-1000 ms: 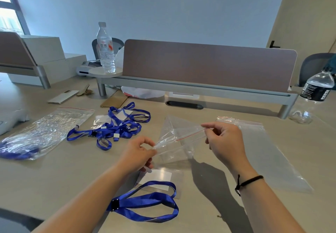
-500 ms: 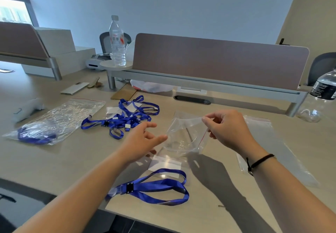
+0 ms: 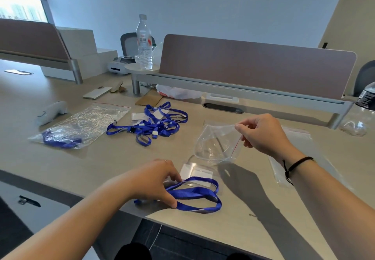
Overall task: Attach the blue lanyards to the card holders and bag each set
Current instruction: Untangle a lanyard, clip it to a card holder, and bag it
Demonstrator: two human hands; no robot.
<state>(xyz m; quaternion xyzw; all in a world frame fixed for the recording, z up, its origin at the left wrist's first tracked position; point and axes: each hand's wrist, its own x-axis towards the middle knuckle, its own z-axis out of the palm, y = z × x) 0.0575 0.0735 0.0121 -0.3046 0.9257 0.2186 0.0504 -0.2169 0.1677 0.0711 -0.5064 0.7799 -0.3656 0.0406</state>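
Note:
My right hand [image 3: 261, 134] pinches the rim of a clear zip bag [image 3: 217, 146] with a red seal line and holds it above the desk, mouth gaping to the left. My left hand [image 3: 154, 180] is down at the desk's front edge, thumb and fingers closing on a blue lanyard [image 3: 196, 194] that is joined to a clear card holder [image 3: 196, 172] with a white insert. A heap of several loose blue lanyards and card holders [image 3: 150, 125] lies further back, left of centre.
At left lies a large clear bag [image 3: 85, 123] containing a blue lanyard. A stack of spare zip bags [image 3: 300, 154] lies under my right forearm. Two water bottles [image 3: 144, 42] [image 3: 365, 101], a white handheld device [image 3: 51, 111] and a brown desk divider [image 3: 253, 65] stand around.
My left hand let go of the bag, dropped toward the near edge and took hold of the lanyard. The bag now hangs from my right hand alone.

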